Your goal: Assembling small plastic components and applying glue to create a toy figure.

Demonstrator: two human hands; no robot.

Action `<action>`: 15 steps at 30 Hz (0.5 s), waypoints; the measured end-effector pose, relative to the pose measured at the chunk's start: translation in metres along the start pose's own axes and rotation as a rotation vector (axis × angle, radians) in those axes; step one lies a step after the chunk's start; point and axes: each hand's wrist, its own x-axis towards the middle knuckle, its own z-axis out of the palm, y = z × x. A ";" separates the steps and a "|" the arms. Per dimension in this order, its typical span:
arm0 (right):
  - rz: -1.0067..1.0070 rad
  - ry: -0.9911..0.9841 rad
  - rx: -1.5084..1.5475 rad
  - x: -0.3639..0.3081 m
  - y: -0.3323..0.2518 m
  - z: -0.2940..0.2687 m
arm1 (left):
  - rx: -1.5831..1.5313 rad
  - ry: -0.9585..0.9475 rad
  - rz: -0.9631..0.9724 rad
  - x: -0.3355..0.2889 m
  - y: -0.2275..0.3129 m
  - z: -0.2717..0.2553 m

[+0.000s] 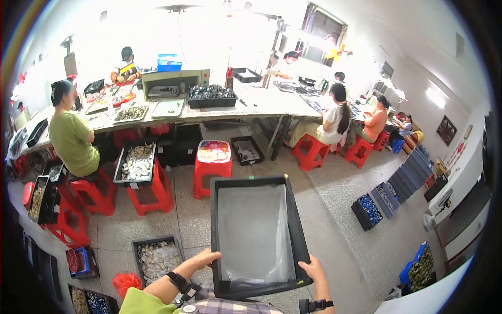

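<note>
Both my hands grip a black rectangular tray (300, 225) in front of me, tilted so that its inside shows. My left hand (205, 258) holds the left side near the lower corner, thumb over the rim. At the lower right corner, my right hand (314, 270) is closed on the edge, its fingers partly hidden behind the tray. Inside lies a smooth grey flat bottom with clear plastic film (285, 243) crumpled along the right side and lower edge. No loose parts can be made out in it. Dark straps sit on both my wrists.
A red stool (205, 175) stands just beyond the tray. Floor trays of pale pieces (157, 257) lie at left, near a red plastic bag (127, 283). Several people sit along a long worktable (251, 108). Blue-filled bins (368, 211) stand on the right floor.
</note>
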 end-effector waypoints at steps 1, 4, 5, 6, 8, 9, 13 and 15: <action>0.004 -0.017 -0.006 0.033 -0.004 -0.006 | -0.005 -0.023 -0.026 0.021 0.017 -0.007; -0.025 -0.053 -0.115 0.133 -0.032 -0.012 | -0.029 0.042 0.004 0.084 0.076 -0.022; -0.024 -0.058 -0.117 0.165 -0.030 -0.013 | -0.028 0.044 0.004 0.107 0.096 -0.029; -0.084 0.045 -0.095 0.199 -0.026 -0.014 | -0.032 0.043 0.002 0.133 0.115 -0.036; 0.032 0.228 -0.091 0.256 -0.051 -0.020 | -0.028 0.026 0.039 0.191 0.160 -0.054; 0.028 0.235 -0.095 0.279 -0.041 -0.015 | -0.028 0.021 0.047 0.214 0.175 -0.060; 0.088 0.719 0.509 0.380 -0.008 -0.009 | -0.021 0.017 0.155 0.329 0.286 -0.069; 0.367 0.387 0.863 0.404 -0.051 -0.004 | -0.045 -0.013 0.273 0.383 0.327 -0.071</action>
